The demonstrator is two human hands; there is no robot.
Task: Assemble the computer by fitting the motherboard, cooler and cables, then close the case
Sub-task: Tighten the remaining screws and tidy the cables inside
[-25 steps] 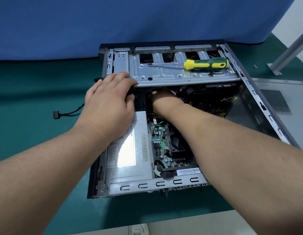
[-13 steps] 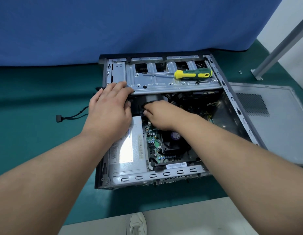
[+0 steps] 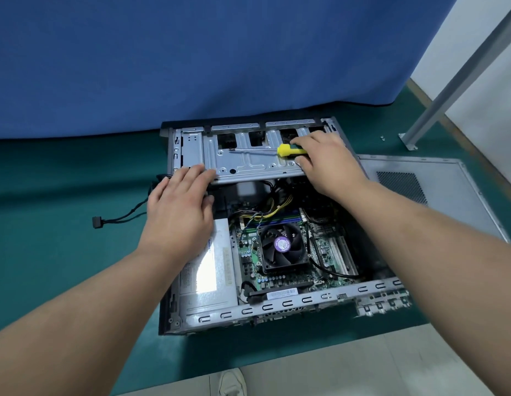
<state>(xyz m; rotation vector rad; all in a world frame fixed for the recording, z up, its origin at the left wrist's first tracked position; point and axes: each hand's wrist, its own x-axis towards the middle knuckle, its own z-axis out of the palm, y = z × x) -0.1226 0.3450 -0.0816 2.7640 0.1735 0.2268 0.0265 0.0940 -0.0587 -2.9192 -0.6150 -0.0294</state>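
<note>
Two hands: both at the case (image 3: 320, 302), lid off.
Left hand (image 3: 180, 212): fingers straight, together, pressing drive cage (image 3: 248, 164).
Right hand (image 3: 325, 164): fingers curled round screwdriver (image 3: 291, 151) handle.
Motherboard (image 3: 320, 252), cooler (image 3: 282, 247): fitted inside.
Risk: screwdriver slipping onto the board; loose cable (image 3: 114, 220) left outside at closing.

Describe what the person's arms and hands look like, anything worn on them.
Both arms are bare from the edge of the picture to the fingertips: no sleeves show. The left hand and the right hand wear no gloves, and no watch, ring, strap or wristband shows on the sides in view. Nails look short and plain. No cables or markings are on either arm.
</note>
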